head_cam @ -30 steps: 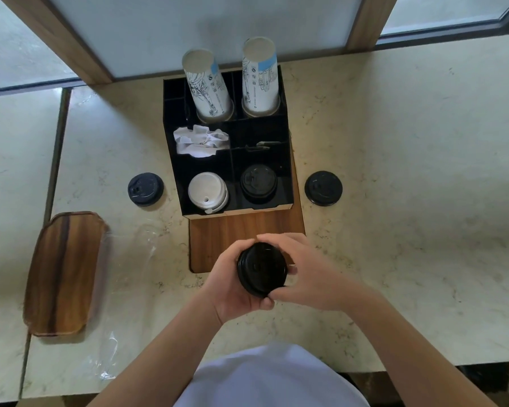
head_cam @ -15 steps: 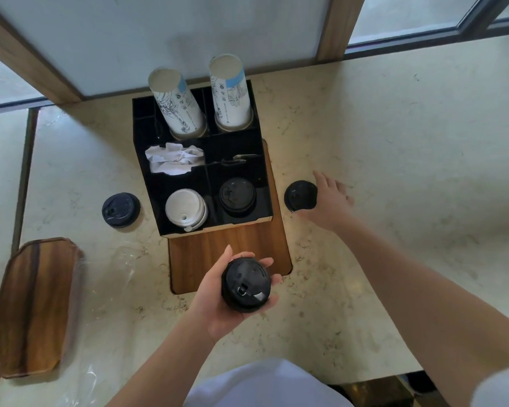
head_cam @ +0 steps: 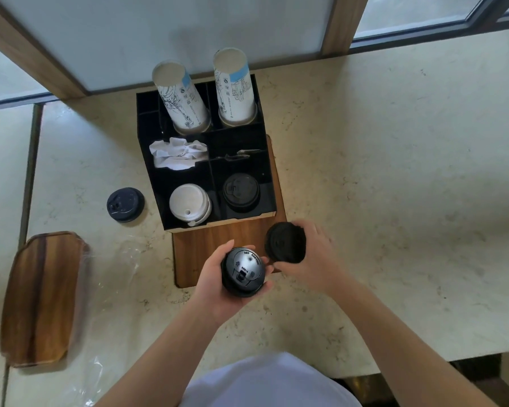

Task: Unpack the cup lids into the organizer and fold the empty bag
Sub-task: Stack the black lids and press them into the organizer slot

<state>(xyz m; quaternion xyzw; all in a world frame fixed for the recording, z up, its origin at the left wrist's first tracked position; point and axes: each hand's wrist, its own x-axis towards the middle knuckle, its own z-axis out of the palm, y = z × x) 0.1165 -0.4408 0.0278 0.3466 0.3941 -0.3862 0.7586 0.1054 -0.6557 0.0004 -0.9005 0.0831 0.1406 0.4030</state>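
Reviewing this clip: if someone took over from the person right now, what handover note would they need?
Left hand holds a stack of black lids above the wooden board.
Right hand grips another black lid stack just beside it.
Organizer: white lids front left, black lids front right.
One black lid lies on the counter left of the organizer.
Clear plastic bag lies unfolded by the wooden tray.
Left: slot both held stacks and the loose lid, then fold the bag.
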